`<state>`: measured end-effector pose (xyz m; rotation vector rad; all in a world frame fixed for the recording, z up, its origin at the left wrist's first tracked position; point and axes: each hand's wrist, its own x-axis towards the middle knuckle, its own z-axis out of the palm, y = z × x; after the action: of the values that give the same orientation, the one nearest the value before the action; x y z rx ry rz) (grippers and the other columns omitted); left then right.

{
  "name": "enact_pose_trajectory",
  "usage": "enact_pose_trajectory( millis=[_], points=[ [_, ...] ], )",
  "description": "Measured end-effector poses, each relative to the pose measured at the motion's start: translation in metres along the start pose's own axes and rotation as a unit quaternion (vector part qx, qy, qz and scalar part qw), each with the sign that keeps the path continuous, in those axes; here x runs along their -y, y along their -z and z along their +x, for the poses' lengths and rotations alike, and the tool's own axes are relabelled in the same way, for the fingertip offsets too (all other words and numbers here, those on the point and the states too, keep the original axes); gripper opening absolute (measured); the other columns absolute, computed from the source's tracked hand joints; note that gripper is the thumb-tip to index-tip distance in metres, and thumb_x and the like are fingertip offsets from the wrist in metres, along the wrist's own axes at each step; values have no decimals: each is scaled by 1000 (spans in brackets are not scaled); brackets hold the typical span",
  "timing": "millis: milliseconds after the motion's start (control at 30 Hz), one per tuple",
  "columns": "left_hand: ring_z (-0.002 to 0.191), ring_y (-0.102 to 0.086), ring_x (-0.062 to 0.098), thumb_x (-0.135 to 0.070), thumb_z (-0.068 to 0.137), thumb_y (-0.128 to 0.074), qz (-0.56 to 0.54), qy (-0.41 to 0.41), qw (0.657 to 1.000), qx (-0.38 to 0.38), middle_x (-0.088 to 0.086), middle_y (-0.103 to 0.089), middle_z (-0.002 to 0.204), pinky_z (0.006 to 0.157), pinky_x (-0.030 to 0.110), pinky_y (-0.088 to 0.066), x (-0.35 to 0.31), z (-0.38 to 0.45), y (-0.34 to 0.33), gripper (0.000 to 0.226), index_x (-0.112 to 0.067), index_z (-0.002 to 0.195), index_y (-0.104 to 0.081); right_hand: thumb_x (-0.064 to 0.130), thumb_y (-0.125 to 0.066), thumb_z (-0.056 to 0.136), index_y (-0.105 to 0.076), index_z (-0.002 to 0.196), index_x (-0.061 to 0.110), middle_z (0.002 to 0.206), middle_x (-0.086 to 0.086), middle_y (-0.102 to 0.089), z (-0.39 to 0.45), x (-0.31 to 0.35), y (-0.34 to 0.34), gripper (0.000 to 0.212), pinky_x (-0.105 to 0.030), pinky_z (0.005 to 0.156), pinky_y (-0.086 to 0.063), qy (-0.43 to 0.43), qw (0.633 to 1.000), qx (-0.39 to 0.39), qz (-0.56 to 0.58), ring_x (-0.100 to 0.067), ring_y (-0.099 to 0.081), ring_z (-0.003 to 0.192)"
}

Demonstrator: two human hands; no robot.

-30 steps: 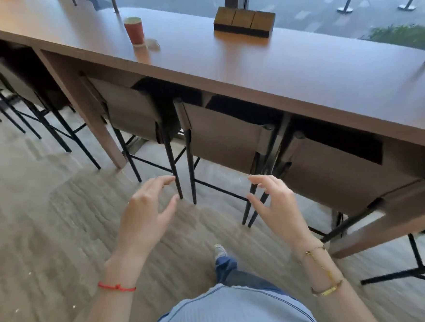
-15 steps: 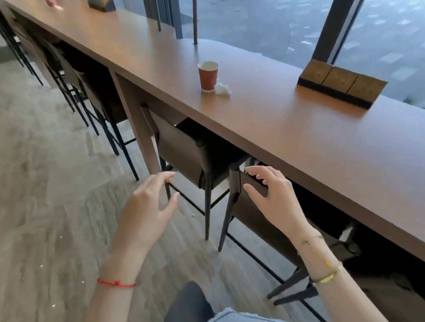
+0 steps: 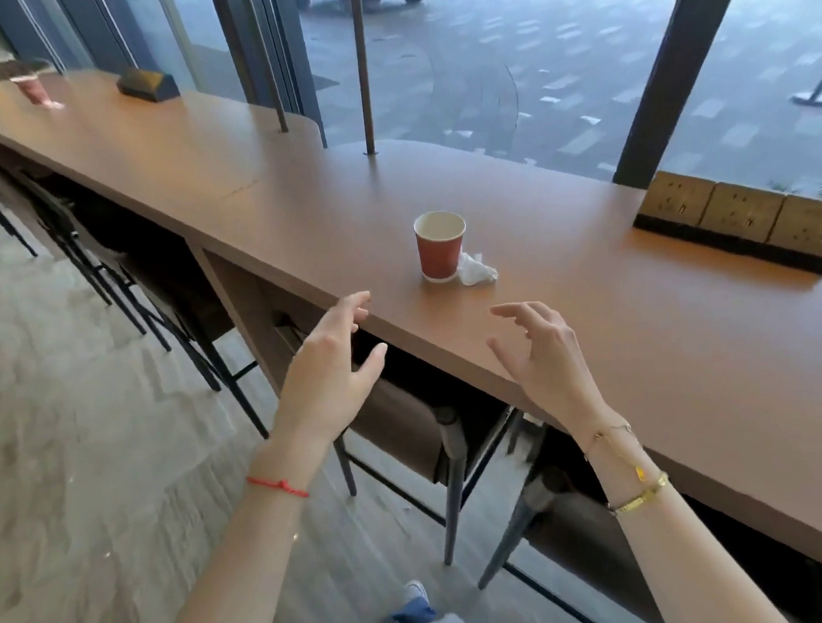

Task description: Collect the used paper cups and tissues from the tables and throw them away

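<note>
Just beyond both raised hands, a red paper cup [image 3: 440, 246] stands upright on the long brown table [image 3: 643, 324], a crumpled tissue [image 3: 477, 269] touching its base. The left hand [image 3: 328, 370] and right hand [image 3: 543, 350] hover with fingers spread, holding nothing. Past them, windows face wet paving; stools [image 3: 437, 436] sit beneath the table.

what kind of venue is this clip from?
Probably a cafe: a long window-side counter with stools tucked under it, a used red paper cup beside a crumpled tissue, and built-in power sockets.
</note>
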<state>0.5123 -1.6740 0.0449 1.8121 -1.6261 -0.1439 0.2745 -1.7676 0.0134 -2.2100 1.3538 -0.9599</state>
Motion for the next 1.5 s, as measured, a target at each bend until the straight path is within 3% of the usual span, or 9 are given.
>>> enact_pose_trajectory(
  millis=[167,400,567,767,1000,1267,1500],
  points=[
    [113,-54,9,-35,86,-69,-11,-36,999,19,-6,-53,130,89,22,-43,22,83,-17,70,-23,145,-33,20,-66,86,-62,121,16,120,-3,-59,67,1,-28,35,-21,91,-30,-49,998,-25,-27,-22,-46,113],
    [120,-52,15,-40,79,-75,-54,-35,995,82,-1,-47,139,96,36,-48,25,155,-59,86,-20,148,-28,19,-65,86,-57,127,13,126,-7,-56,120,-12,-48,42,-36,94,-44,-89,990,-6,-105,-29,-46,115],
    [125,-50,18,-42,73,-80,-72,-23,990,116,1,-43,145,99,39,-46,21,178,-81,99,-19,150,-23,20,-64,86,-60,125,14,125,-6,-57,132,-21,-54,40,-32,94,-42,-95,990,20,-107,-28,-48,112],
    [130,-46,21,-41,72,-80,-85,-9,990,116,1,-45,146,98,32,-40,17,189,-97,97,-22,150,-24,19,-63,88,-69,105,10,107,-7,-61,141,-31,-58,21,-31,85,-43,-94,990,39,-94,-25,-50,101],
    [118,-53,18,-38,69,-82,-97,24,993,70,-2,-57,129,91,25,-42,17,181,-89,85,-23,140,-38,9,-58,85,-64,86,7,86,-4,-56,144,-31,-58,6,-26,65,-31,-86,993,29,-72,-22,-51,89],
    [113,-55,15,-39,70,-82,-60,87,994,-23,-8,-56,130,91,28,-48,35,111,-29,85,-31,140,-34,10,-63,84,-64,89,12,85,4,-55,128,7,-65,6,-23,63,-35,21,998,49,-26,-16,-50,79],
    [117,-55,15,-36,70,-83,-1,214,968,-134,-10,-52,136,89,23,-47,52,3,28,88,-34,141,-31,12,-62,87,-65,91,15,94,4,-59,98,65,-94,6,-23,67,-45,128,978,154,61,-16,-55,83]
  ],
)
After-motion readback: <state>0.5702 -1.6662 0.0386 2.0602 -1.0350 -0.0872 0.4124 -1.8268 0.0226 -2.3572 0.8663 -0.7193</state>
